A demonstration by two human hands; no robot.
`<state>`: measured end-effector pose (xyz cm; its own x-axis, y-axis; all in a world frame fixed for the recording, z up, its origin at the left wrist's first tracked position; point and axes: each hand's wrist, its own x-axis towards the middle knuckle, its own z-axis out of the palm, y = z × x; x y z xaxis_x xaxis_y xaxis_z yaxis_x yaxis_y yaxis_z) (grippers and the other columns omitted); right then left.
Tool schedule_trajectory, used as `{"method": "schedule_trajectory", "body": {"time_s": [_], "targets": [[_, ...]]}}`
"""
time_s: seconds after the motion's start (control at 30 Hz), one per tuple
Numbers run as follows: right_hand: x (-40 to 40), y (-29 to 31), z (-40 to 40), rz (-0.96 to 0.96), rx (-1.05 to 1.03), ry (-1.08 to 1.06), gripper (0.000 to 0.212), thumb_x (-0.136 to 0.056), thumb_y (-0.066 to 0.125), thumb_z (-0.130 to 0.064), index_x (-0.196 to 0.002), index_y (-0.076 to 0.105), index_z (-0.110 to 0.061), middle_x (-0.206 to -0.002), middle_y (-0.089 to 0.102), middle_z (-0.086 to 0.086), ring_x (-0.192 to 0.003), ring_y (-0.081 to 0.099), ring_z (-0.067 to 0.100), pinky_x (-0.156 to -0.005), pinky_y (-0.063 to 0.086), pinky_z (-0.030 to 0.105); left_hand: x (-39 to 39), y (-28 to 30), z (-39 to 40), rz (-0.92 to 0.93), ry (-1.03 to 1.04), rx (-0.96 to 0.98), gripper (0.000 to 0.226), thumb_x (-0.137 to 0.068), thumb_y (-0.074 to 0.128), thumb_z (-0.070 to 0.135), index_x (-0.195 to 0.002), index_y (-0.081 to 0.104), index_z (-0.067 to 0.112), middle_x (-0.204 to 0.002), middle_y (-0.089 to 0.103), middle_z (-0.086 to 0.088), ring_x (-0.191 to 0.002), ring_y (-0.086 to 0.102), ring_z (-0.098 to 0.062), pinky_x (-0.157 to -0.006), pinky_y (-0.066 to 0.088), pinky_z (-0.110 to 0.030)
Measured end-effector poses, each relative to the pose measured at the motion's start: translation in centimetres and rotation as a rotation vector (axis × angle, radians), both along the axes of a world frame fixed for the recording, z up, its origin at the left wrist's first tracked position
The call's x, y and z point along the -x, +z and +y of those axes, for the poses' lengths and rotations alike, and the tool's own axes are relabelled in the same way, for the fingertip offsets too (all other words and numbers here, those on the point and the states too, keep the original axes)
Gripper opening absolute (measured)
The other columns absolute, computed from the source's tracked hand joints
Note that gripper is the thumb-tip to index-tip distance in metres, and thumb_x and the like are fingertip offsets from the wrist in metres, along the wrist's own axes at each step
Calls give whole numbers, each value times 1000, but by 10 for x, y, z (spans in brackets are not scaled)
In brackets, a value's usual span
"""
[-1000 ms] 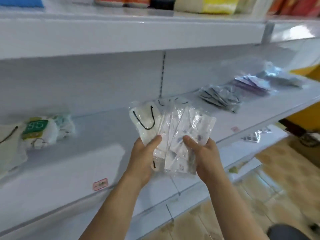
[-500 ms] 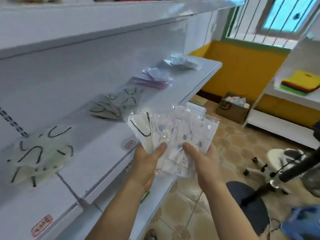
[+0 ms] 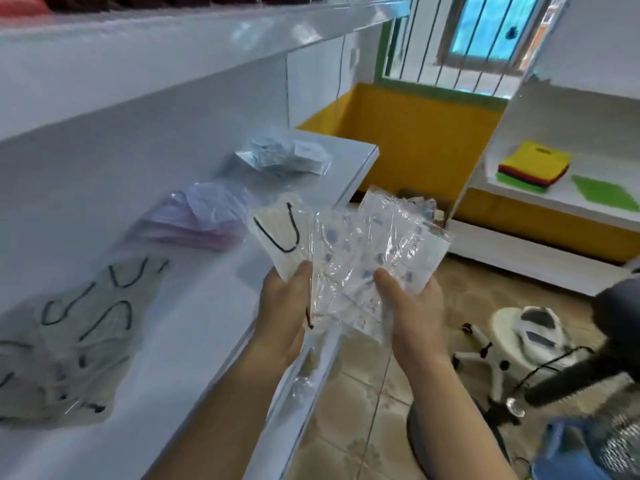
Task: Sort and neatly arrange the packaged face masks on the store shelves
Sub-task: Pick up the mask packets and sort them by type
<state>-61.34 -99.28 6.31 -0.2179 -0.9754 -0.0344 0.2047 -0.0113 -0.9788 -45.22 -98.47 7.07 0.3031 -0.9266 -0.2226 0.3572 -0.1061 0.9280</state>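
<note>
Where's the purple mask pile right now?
In the head view, left of centre on the shelf, the purple mask pile lies between the black-looped pile and the blue pile.

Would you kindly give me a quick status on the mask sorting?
Both hands, left and right, grip fanned mask packets. Three sorted piles on shelf. Nothing in the way.

My one camera sits on my head, looking forward and down along the white shelf [image 3: 194, 327] at my left, close over my raised hands, out to the barred window [image 3: 485, 32] beyond.
</note>
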Motion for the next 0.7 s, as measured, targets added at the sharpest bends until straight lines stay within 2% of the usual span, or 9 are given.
{"method": "schedule_trajectory", "body": {"time_s": [0.13, 0.27, 0.37, 0.47, 0.53, 0.6, 0.7], "targets": [[7, -22, -74, -95, -43, 30, 36, -99, 65, -6, -132, 62, -20, -122, 74, 2, -114, 71, 24, -103, 53, 56, 4, -12, -61, 35, 44, -47, 25, -104, 52, 7, -109, 73, 19, -102, 80, -1, -97, 76, -21, -85, 59, -39], [4, -41, -165, -97, -118, 133, 35, -98, 67, -8, -130, 61, -22, -121, 75, 3, -109, 73, 24, -97, 56, 52, 1, -22, -125, 22, 161, -91, 19, -102, 58, 7, -106, 73, 15, -102, 79, -6, -101, 74, -29, -92, 58, -49], [-3, -32, -235, -34, -114, 255, 38, -97, 68, -9, -132, 61, -22, -119, 75, 0, -108, 73, 23, -97, 57, 53, 0, -18, -169, -57, 273, -77, 16, -99, 66, 15, -115, 71, 18, -107, 79, 0, -107, 73, -24, -96, 56, -45], [-16, -12, -302, 12, -96, 360, 39, -97, 68, -9, -133, 60, -20, -118, 76, 1, -106, 74, 22, -93, 59, 51, -4, -6, -206, 7, 384, -100, 32, -90, 73, 36, -116, 70, 18, -109, 78, -3, -107, 72, -27, -100, 53, -54], [-32, 2, -341, 46, -76, 406, 37, -95, 71, -13, -129, 62, -22, -115, 76, -1, -104, 75, 22, -92, 60, 51, -12, 1, -222, -4, 490, -84, 9, -97, 65, 21, -101, 73, 18, -98, 78, -5, -99, 72, -28, -95, 55, -49], [-55, 15, -382, 77, -68, 448, 34, -93, 74, -16, -124, 63, -21, -108, 77, 1, -97, 76, 22, -88, 62, 49, -22, 0, -230, -18, 597, -99, 20, -101, 56, 6, -97, 73, 17, -92, 78, -5, -93, 71, -29, -89, 56, -46], [-105, 34, -444, 143, -39, 568, 32, -89, 71, -8, -121, 66, -7, -99, 75, 6, -79, 74, 15, -69, 61, 30, -26, 1, -229, 8, 704, -107, 22, -100, 55, 1, -97, 71, 14, -81, 78, 0, -77, 74, -18, -74, 57, -35]]}}
